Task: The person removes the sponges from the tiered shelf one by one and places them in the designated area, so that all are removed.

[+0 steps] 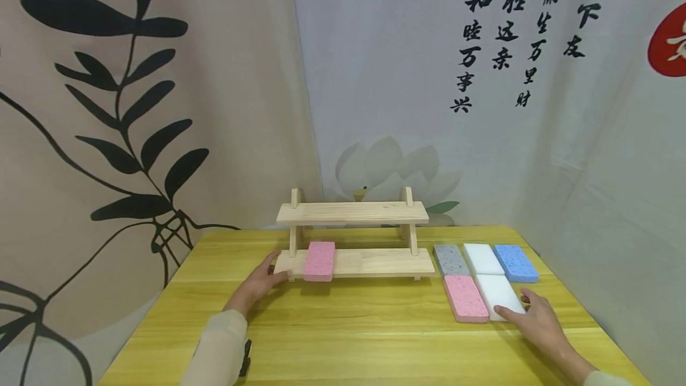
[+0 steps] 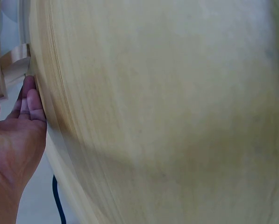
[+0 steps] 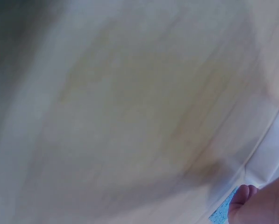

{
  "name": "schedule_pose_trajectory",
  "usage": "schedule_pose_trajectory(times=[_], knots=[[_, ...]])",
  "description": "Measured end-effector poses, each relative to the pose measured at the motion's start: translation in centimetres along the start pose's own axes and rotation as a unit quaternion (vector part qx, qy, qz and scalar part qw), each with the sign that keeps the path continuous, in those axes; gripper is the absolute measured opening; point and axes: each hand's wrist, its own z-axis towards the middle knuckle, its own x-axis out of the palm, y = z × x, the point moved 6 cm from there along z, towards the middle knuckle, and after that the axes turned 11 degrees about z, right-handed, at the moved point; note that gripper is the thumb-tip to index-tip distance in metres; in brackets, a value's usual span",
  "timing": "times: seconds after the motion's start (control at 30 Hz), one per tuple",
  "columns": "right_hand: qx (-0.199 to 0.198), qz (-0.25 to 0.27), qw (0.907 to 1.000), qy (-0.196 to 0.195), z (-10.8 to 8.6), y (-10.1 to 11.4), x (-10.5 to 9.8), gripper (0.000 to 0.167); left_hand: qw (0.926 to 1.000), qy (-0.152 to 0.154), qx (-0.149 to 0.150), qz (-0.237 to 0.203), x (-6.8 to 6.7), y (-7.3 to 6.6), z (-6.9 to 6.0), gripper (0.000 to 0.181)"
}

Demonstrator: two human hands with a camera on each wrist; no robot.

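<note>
In the head view my left hand (image 1: 258, 285) holds the left end of a two-tier wooden shelf (image 1: 375, 262), thumb at the front edge of its lower board. One pink sponge (image 1: 320, 262) lies on that board towards the left. At the right, my right hand (image 1: 540, 321) grips a white sponge (image 1: 497, 292) on the table, thumb at its near edge and fingers at its right side. A second pink sponge (image 1: 465, 298) lies against its left side. The left wrist view shows my left palm (image 2: 17, 144); the right wrist view catches only part of my right hand (image 3: 251, 203).
Behind the gripped sponge lie a grey sponge (image 1: 451, 260), another white sponge (image 1: 483, 259) and a blue sponge (image 1: 515, 263). The upper board (image 1: 354, 212) of the shelf stands higher and further back. Printed curtains (image 1: 252, 106) hang behind the yellow wooden table (image 1: 348, 332).
</note>
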Motion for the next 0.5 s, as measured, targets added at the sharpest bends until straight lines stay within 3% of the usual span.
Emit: schedule_pose_trajectory(times=[0.5], knots=[[-0.009, 0.004, 0.9999, 0.003, 0.5, 0.92, -0.72, 0.102, 1.0, -0.005, 0.003, 0.003, -0.06, 0.05, 0.02, 0.088]])
